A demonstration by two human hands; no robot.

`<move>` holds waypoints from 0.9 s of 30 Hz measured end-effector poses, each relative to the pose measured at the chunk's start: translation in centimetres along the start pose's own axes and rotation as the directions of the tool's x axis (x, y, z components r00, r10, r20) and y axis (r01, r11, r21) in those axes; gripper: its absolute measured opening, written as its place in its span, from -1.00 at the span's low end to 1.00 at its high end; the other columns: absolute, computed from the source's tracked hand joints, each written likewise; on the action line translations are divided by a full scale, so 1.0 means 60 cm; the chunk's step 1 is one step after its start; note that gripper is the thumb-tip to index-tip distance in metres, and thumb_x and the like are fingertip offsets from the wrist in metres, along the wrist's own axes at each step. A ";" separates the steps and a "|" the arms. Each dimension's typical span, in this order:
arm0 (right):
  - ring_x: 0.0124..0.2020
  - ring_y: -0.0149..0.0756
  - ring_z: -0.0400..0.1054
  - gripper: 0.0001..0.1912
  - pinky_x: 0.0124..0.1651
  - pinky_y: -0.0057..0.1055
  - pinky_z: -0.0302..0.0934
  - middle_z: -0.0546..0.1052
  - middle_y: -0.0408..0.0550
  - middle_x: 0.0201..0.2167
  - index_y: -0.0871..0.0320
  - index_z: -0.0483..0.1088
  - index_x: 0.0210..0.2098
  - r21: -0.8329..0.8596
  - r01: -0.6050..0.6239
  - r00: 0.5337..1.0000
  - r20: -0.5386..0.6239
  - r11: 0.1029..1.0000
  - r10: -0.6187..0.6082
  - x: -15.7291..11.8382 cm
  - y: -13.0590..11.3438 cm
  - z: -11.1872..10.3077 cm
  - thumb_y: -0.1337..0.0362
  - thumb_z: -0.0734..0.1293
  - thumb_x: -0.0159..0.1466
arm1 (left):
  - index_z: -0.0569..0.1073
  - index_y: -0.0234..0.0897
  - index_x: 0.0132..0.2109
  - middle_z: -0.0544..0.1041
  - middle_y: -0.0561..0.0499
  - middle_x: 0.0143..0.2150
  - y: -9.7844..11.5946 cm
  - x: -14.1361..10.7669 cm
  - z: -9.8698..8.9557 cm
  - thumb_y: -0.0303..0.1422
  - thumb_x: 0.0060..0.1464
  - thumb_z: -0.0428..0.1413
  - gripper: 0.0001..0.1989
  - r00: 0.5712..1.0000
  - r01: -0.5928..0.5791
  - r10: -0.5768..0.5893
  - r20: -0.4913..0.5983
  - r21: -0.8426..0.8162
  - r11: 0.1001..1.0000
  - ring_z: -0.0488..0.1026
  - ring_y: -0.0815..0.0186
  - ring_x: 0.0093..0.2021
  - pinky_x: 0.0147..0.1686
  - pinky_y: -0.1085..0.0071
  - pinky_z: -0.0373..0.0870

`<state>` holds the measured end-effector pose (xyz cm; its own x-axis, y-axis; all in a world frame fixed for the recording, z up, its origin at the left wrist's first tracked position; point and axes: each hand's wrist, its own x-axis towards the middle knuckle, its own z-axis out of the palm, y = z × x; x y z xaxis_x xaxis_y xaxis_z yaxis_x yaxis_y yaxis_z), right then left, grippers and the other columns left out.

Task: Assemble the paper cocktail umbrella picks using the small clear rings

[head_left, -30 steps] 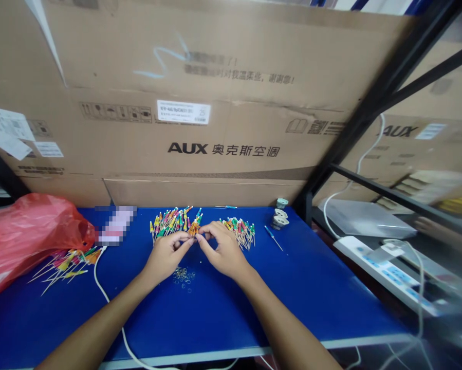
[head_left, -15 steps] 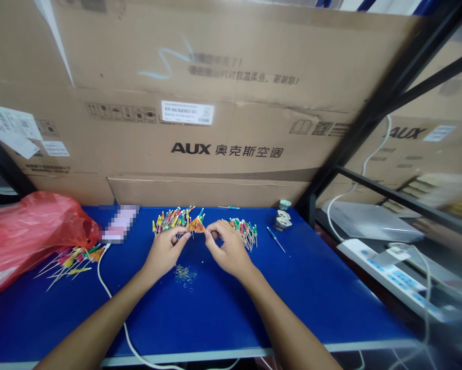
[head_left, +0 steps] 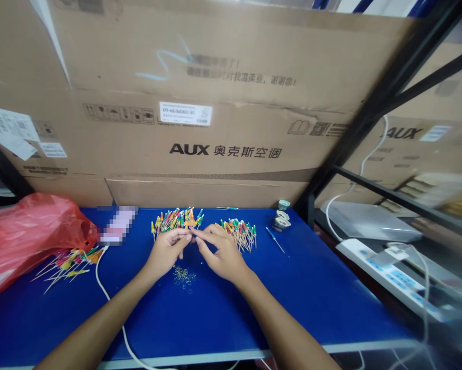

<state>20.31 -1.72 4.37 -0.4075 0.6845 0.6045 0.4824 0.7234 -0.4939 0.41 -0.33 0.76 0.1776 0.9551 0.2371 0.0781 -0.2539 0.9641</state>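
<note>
My left hand (head_left: 167, 250) pinches an orange paper cocktail umbrella (head_left: 190, 218) between thumb and fingertips, its folded top pointing up. The umbrella's lower stick is mostly hidden by the fingers. My right hand (head_left: 222, 252) reaches in from the other side, index fingertip touching the umbrella just under its paper, thumb apart below. Behind my left hand lies a row of closed cocktail umbrellas (head_left: 165, 221) in mixed colours. A second bunch of closed umbrellas (head_left: 243, 234) lies behind my right hand. Small clear rings (head_left: 183, 276) are heaped on the blue table (head_left: 215, 318) below my hands.
A red plastic bag (head_left: 34, 236) lies at left, with loose umbrellas (head_left: 67, 264) by its mouth. A white cable (head_left: 113, 303) runs from a blurred-out device (head_left: 118, 226). To the right are a single blue umbrella (head_left: 275, 239), small cup-like pieces (head_left: 282, 218) and a power strip (head_left: 388, 277).
The orange umbrella, spread between both hands before, now stands narrower and upright in my left fingers. My right thumb has come off its edge and the index finger has stretched toward it.
</note>
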 end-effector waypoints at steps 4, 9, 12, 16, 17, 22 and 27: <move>-0.22 -0.20 0.37 -0.63 -0.11 -0.20 0.28 0.51 -0.04 -0.28 -0.06 0.45 0.18 0.046 -0.032 0.998 -0.057 0.998 0.034 -0.003 0.000 0.019 0.28 0.26 0.41 | 0.58 -0.35 -0.01 0.58 -0.01 -0.46 0.001 0.000 0.002 -0.10 0.18 0.19 -0.59 0.998 0.059 -0.057 0.031 -0.058 0.997 0.31 0.45 -0.67 -0.72 0.54 0.16; -0.18 -0.19 0.41 -0.62 -0.09 -0.19 0.31 0.53 -0.03 -0.27 -0.05 0.45 0.17 0.119 -0.052 0.991 -0.113 0.992 0.066 -0.005 0.001 0.027 0.31 0.25 0.41 | 0.57 -0.33 0.01 0.64 -0.07 -0.34 0.000 0.001 0.001 -0.12 0.15 0.22 -0.59 0.996 0.091 -0.089 0.020 -0.111 0.990 0.31 0.47 -0.67 -0.73 0.54 0.15; -0.21 -0.18 0.41 -0.65 -0.14 -0.22 0.31 0.53 -0.02 -0.29 -0.01 0.48 0.15 0.136 -0.098 0.982 -0.150 0.986 0.118 -0.004 0.000 0.028 0.28 0.26 0.40 | 0.58 -0.33 -0.01 0.66 -0.09 -0.30 0.000 0.001 0.001 -0.13 0.14 0.23 -0.61 0.996 0.093 -0.091 0.024 -0.135 0.986 0.30 0.48 -0.67 -0.72 0.54 0.16; -0.31 -0.22 0.40 -0.71 -0.24 -0.27 0.30 0.53 -0.03 -0.35 0.04 0.55 0.04 0.250 -0.182 0.952 -0.196 0.951 0.233 0.000 -0.003 0.035 0.20 0.30 0.39 | 0.57 -0.33 0.00 0.65 -0.09 -0.30 0.002 -0.001 0.002 -0.15 0.15 0.22 -0.61 0.996 0.085 -0.079 0.042 -0.150 0.985 0.29 0.48 -0.67 -0.72 0.54 0.16; -0.33 -0.23 0.39 -0.73 -0.26 -0.28 0.30 0.52 -0.04 -0.37 0.05 0.57 -0.01 0.303 -0.195 0.946 -0.194 0.933 0.261 0.001 -0.003 0.038 0.18 0.30 0.39 | 0.58 -0.33 -0.01 0.65 -0.09 -0.31 0.003 -0.002 0.003 -0.15 0.16 0.22 -0.62 0.996 0.078 -0.072 0.047 -0.147 0.986 0.29 0.48 -0.67 -0.72 0.54 0.16; -0.43 -0.29 0.31 -0.69 -0.38 -0.36 0.24 0.44 -0.11 -0.52 0.10 0.57 -0.36 0.563 -0.288 0.907 -0.100 0.775 0.410 0.004 -0.007 0.058 0.05 0.33 0.36 | 0.60 -0.33 -0.11 0.66 -0.10 -0.29 0.013 -0.006 0.012 -0.13 0.13 0.23 -0.66 0.998 0.045 -0.039 0.057 -0.104 0.994 0.33 0.46 -0.65 -0.70 0.53 0.22; -0.50 -0.35 0.23 -0.68 -0.52 -0.44 0.09 0.41 -0.13 -0.54 0.12 0.51 -0.42 0.711 -0.337 0.837 -0.074 0.617 0.542 0.000 -0.007 0.071 0.01 0.39 0.29 | 0.60 -0.31 -0.15 0.66 -0.09 -0.31 0.013 -0.009 0.019 -0.15 0.15 0.22 -0.70 0.998 0.004 0.000 0.059 -0.069 0.998 0.38 0.42 -0.60 -0.66 0.51 0.28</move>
<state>16.83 -1.65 1.90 -0.0223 0.9584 0.2846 -0.1162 0.2802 -0.9529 1.47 -1.22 1.23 0.2350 0.9444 0.2302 0.0113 -0.2394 0.9708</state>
